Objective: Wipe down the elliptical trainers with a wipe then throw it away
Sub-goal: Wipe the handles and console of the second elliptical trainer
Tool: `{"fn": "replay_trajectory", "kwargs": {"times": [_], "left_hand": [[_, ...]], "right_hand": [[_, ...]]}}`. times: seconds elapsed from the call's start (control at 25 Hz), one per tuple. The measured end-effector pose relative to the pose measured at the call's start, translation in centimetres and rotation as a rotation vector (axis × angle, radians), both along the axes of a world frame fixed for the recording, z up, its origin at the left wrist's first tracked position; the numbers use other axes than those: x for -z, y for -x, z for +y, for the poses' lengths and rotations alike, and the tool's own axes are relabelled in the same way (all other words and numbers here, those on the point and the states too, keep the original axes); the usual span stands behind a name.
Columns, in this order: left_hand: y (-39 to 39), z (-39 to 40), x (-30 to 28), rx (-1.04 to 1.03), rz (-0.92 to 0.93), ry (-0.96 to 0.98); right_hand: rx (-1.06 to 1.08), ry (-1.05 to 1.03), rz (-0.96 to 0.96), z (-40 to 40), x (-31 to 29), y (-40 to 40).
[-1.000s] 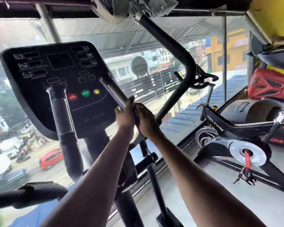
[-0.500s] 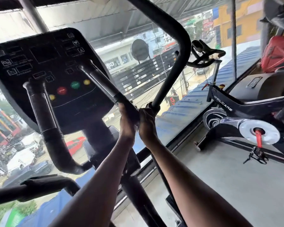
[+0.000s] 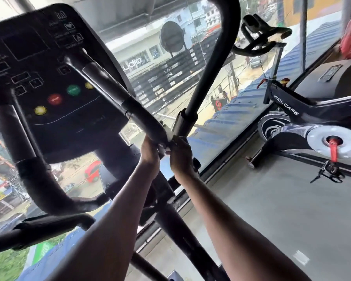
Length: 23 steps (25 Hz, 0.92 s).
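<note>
White wipe (image 3: 164, 147) is showing only as a small crumpled scrap at the centre of the frame, pinched between the 2 hands where they are meeting on the lower end of the black inner handlebar (image 3: 130, 107) of the elliptical trainer (image 3: 114, 157). Fingers of the left hand (image 3: 149, 152) are curling closed around the bar with the wipe under them, and the right hand (image 3: 180, 157) is closing in just beside it, its fingers wrapping the same spot from the other side. Most of the wipe is hidden, so how much cloth is really touching the bar cannot be told. From here the likely trouble, as a judgement, is that the bunched wipe is covering too little surface and is skipping the bend of the grip, or slipping out of the shared pinch and dropping toward the grey floor (image 3: 272, 199) at lower right. The swinging arm (image 3: 209, 63) crossing at upper centre is standing close to the knuckles, so any movement of it could knock them. The console (image 3: 39, 63) at upper left, with its 4 coloured buttons, is sitting near enough that a stray sweep could press 1.
</note>
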<state>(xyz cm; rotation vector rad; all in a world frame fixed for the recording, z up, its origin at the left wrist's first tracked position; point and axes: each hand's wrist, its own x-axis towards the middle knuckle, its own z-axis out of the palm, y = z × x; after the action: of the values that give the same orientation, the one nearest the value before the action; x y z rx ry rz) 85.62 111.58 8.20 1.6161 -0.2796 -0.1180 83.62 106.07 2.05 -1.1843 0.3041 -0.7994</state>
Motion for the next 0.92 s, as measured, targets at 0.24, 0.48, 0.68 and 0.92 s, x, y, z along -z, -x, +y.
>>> {"fn": "replay_trajectory", "kwargs": {"times": [0.24,0.48,0.68,0.92], "left_hand": [[-3.2,-0.2,2.0,-0.080,0.069,-0.084],[-2.5,-1.0,2.4,-0.085,0.047,0.028],[-3.2,-1.4,2.8,-0.095,0.096,0.117],[-2.2,-0.5,2.1,-0.107,0.086,-0.115]], "right_hand": [[0.006,0.077,0.206,-0.2,2.5,-3.1],[-0.175,-0.093,0.343,-0.2,4.4,-7.7],[-0.284,-0.334,0.327,1.0,5.0,-9.1],[-0.112,-0.535,0.157,1.4,3.5,-6.7]]}}
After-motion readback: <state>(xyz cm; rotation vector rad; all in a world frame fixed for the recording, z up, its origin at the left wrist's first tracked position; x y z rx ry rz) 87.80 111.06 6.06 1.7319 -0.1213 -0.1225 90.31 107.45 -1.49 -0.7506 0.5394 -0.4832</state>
